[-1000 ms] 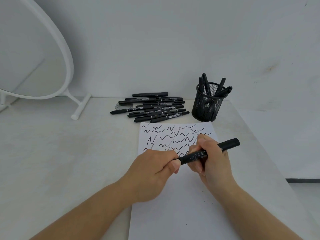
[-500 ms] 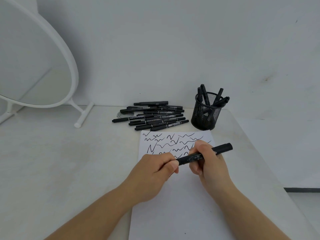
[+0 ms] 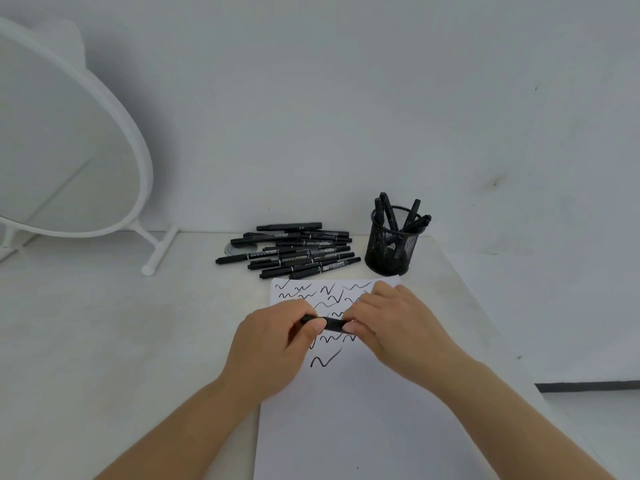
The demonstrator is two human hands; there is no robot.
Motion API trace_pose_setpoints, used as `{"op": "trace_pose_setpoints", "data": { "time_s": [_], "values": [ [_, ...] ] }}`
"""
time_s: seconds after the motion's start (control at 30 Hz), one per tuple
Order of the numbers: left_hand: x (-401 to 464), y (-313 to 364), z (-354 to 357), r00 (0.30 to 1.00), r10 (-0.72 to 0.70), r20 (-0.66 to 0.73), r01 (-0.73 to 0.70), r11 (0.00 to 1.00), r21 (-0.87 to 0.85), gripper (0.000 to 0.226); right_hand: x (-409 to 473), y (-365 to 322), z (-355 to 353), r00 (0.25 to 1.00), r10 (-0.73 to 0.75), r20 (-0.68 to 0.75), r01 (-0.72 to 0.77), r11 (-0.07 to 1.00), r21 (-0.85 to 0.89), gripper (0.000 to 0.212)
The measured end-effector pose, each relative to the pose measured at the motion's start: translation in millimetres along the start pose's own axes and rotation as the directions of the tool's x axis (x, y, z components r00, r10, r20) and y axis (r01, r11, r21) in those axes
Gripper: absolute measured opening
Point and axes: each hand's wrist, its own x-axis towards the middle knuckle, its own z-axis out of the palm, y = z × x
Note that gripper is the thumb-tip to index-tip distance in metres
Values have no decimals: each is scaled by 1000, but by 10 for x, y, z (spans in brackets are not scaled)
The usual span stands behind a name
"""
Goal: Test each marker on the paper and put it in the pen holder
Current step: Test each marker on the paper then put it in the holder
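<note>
Marker (image 3: 329, 323) sat above the white paper (image 3: 363, 410), matte black barrel mostly hidden; left hand (image 3: 273, 344) and right hand (image 3: 398, 327) both had fingers pinched on its ends. Further back: loose marker pile (image 3: 294, 251) on the bench (image 3: 104, 341), black round mesh pen holder (image 3: 391, 247), part-filled.

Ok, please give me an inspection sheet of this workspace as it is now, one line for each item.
Surface: white table, bare on the left.
Job's things: paper with black squiggles on its far part; mesh pen holder with several markers; pile of markers lying left of it.
Clutter: round mirror on a stand, far left.
Grippers: left hand and right hand both grip one black marker above the paper.
Cables: nothing seen.
Surroundings: plain white wall.
</note>
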Motion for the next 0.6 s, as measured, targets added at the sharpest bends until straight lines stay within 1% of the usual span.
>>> {"op": "trace_pose_setpoints", "data": {
  "time_s": [0.1,0.2,0.27,0.3,0.37,0.4,0.47,0.53,0.6],
  "values": [
    [45,42,-27,998,55,10,-56,996,71,26,58,-19,-28,1000,-27,-15,29,990,137,32],
    [166,96,-51,991,127,46,-133,980,146,32,105,10,6,999,-29,-23,32,981,189,25],
    [297,97,-77,986,141,93,-156,972,175,32,146,109,-1,999,24,-37,-14,970,244,20],
    [376,74,-89,984,123,126,-145,972,185,30,172,179,-28,996,64,-60,-46,962,269,17],
    [564,-21,-110,978,36,204,-80,974,212,24,232,357,-118,973,183,-143,-130,940,316,6],
    [673,-88,-121,970,-23,244,-38,969,243,22,264,446,-181,943,259,-207,-169,913,371,3],
    [913,-254,-147,957,-121,264,26,941,339,18,335,597,-336,846,411,-341,-189,828,528,12],
    [1162,-426,-185,965,-160,207,63,910,409,15,421,715,-482,742,513,-433,-166,765,622,20],
    [1387,-586,-212,971,-174,162,90,899,428,20,512,826,-569,662,579,-476,-171,735,656,24]
  ]
}}
